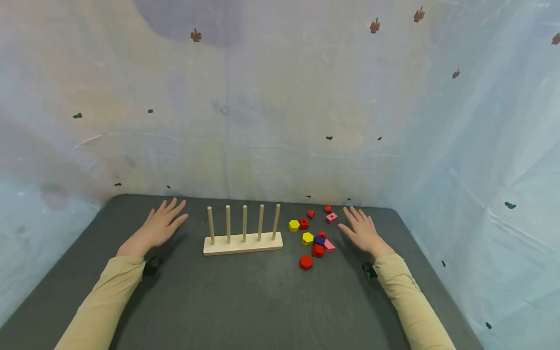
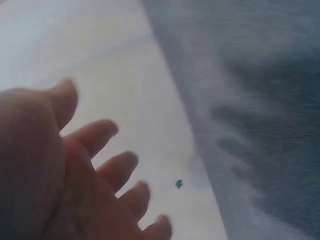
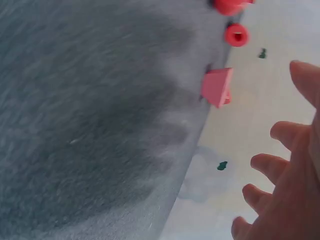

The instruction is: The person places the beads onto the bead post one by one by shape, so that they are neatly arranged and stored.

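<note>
My left hand [image 1: 158, 228] hovers over the dark table, left of a pale wooden stand [image 1: 242, 244] with several upright pegs. Its fingers are spread and hold nothing; the left wrist view shows them spread too. My right hand [image 1: 364, 233] is also spread, just right of a loose group of small blocks, touching none. In that group are a yellow hexagonal block [image 1: 294, 225], a second yellow block [image 1: 307, 238], a red hexagonal block [image 1: 306, 262], a dark purple block [image 1: 320, 241] and a pink block [image 1: 331, 217]. A pink block [image 3: 216, 87] shows near the right fingers in the right wrist view.
Several more red blocks, among them one red block [image 1: 318, 251] and a small red piece [image 1: 327, 209] near the back edge, lie in the group. Behind the table [image 1: 245, 301] hangs a pale plastic sheet [image 1: 280, 97] with leaf marks, also on the right side.
</note>
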`<state>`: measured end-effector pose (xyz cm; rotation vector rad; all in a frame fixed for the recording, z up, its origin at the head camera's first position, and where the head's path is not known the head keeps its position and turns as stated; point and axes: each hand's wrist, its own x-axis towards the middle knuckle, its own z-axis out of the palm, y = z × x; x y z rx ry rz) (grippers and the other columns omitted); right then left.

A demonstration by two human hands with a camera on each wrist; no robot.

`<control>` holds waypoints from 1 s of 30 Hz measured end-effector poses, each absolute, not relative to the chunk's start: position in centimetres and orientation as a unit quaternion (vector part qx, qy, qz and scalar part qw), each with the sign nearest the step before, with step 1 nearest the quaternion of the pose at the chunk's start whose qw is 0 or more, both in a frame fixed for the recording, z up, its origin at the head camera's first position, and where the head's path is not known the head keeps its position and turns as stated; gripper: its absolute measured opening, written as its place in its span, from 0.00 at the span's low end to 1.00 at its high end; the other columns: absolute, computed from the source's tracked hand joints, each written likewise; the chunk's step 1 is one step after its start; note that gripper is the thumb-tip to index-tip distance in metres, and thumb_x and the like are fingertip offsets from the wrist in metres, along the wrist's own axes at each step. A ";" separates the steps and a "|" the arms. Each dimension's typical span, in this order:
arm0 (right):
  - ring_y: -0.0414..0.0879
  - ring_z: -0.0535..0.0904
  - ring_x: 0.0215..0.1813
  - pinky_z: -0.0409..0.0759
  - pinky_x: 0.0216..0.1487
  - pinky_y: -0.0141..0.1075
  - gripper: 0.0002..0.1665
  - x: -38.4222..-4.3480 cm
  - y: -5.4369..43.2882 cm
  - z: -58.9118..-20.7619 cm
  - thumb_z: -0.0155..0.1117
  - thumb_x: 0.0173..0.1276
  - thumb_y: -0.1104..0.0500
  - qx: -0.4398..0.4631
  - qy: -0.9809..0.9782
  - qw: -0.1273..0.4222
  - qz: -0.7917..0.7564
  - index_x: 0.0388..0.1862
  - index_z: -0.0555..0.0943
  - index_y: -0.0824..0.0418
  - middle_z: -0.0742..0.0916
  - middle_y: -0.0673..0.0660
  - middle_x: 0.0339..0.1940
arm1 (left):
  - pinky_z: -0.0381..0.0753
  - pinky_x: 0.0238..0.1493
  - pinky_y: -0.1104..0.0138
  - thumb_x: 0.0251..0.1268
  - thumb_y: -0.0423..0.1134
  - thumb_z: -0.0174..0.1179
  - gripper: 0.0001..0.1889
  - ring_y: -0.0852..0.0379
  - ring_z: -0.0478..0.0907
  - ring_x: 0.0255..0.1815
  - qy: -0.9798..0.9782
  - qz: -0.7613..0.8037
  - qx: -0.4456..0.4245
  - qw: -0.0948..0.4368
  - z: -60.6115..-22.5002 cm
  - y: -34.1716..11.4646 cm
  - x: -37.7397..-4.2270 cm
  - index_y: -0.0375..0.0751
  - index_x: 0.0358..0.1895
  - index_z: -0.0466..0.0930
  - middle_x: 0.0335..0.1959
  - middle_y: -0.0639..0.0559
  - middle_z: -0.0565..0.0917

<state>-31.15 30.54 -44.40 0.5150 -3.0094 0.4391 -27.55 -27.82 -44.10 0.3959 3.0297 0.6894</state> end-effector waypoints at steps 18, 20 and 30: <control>0.63 0.75 0.57 0.74 0.56 0.58 0.27 -28.3 30.8 -42.3 0.54 0.75 0.55 0.129 -0.880 0.028 0.455 0.67 0.68 0.67 0.78 0.70 0.58 | 0.66 0.61 0.39 0.64 0.51 0.62 0.40 0.36 0.57 0.70 0.852 0.508 0.120 0.025 -45.4 -27.0 -24.4 0.43 0.75 0.55 0.73 0.39 0.58; 0.64 0.76 0.57 0.75 0.56 0.58 0.27 -28.0 30.5 -42.8 0.55 0.75 0.56 0.135 -0.868 0.013 0.477 0.67 0.68 0.67 0.77 0.71 0.58 | 0.69 0.59 0.41 0.63 0.49 0.64 0.40 0.36 0.60 0.69 0.845 0.519 0.126 0.022 -46.1 -26.5 -24.1 0.42 0.74 0.56 0.72 0.38 0.60; 0.57 0.79 0.51 0.80 0.50 0.48 0.30 -26.5 28.8 -45.0 0.60 0.71 0.58 0.151 -0.864 -0.050 0.478 0.68 0.67 0.68 0.78 0.70 0.57 | 0.78 0.54 0.53 0.56 0.44 0.70 0.42 0.36 0.66 0.64 0.825 0.540 0.154 0.060 -48.4 -24.4 -23.2 0.36 0.72 0.60 0.70 0.36 0.63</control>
